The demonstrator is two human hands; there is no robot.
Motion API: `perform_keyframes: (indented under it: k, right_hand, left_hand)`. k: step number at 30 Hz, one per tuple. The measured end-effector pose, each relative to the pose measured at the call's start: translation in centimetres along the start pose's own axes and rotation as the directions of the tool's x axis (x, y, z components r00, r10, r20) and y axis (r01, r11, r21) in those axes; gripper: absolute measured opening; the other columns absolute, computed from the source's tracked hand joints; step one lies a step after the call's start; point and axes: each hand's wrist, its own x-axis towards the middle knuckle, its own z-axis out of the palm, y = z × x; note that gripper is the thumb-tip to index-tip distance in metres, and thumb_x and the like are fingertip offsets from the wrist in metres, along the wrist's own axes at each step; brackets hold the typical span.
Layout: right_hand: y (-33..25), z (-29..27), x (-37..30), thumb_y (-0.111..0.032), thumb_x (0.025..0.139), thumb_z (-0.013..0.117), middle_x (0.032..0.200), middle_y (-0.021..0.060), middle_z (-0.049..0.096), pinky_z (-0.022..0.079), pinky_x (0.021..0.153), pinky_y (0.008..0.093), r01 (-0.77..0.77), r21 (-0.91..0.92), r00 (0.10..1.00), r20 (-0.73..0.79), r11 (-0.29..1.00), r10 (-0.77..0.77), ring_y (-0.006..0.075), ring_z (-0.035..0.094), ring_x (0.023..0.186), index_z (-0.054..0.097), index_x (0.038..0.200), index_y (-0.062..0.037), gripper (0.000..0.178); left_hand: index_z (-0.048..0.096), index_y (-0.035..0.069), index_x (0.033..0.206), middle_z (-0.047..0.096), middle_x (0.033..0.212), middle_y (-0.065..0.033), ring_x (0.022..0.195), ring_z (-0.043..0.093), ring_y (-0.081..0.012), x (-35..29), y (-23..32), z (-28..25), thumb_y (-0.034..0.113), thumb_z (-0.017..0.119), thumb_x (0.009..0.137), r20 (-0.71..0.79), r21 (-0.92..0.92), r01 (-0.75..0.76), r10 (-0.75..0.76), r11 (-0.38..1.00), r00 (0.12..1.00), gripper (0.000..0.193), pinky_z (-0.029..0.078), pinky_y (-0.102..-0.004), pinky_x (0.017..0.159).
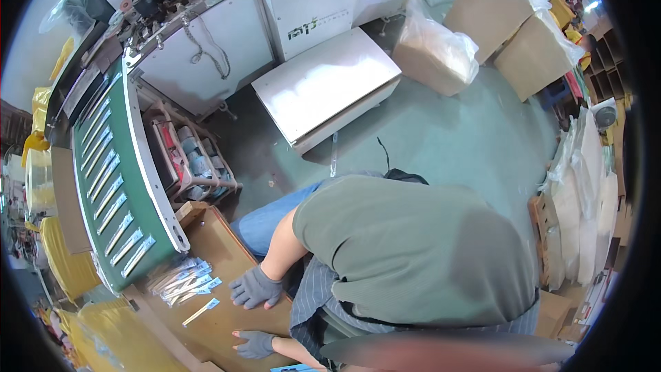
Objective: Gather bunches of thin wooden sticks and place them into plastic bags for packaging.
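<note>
My right hand (256, 288), in a grey glove with an uncovered fingertip, lies palm down on the brown tabletop (213, 244). Its fingers are spread and hold nothing. Nearer the lower edge, my left hand (255, 344) wears a similar glove with bare fingertips. Its fingers stand apart with nothing visible between them. One slim wrapped stick with a blue end (201, 312) lies alone just left of both hands. Beyond it sits a loose pile of the same sticks (187, 281). Blue pieces (295, 368) show partly beside my left forearm.
A green conveyor belt (143, 196) at the left carries a row of wrapped sticks. Beside it stands a crate of rolls (189, 151). A white metal box (327, 86) is on the floor before the machine. Cartons (490, 10) stand at the back right; yellow bins (67, 258) line the left.
</note>
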Motion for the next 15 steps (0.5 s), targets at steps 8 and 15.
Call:
perform_keyframes:
  k: [8,15]
  right_hand:
    - [-0.7,-7.7,0.4,-0.043,0.079,0.055,0.131,0.0281,0.044,0.023,0.106,0.0584,-0.116,0.282,0.992,0.084,0.952,0.096,0.0431,0.036,0.129,0.051,0.119,0.0018,0.060]
    - [0.1,-11.0,0.5,-0.044,0.076,0.053,0.130,0.0275,0.043,0.025,0.105,0.0581,-0.127,0.289,0.992,0.058,0.949,0.115,0.0441,0.037,0.126,0.051,0.117,0.0015,0.061]
  left_hand:
    - [0.056,-0.002,0.109,0.056,0.109,-0.0261,0.100,0.054,-0.0431,-0.1,2.0,-5.0,0.057,0.055,0.084,-0.286,-0.016,-0.120,0.110,0.993,0.952,0.065,0.043,-0.0560,0.082]
    - [0.055,0.001,0.112,0.055,0.112,-0.0236,0.103,0.053,-0.0409,-0.2,6.3,-11.1,0.056,0.053,0.086,-0.298,-0.066,-0.066,0.044,0.996,0.953,0.061,0.042,-0.0528,0.083]
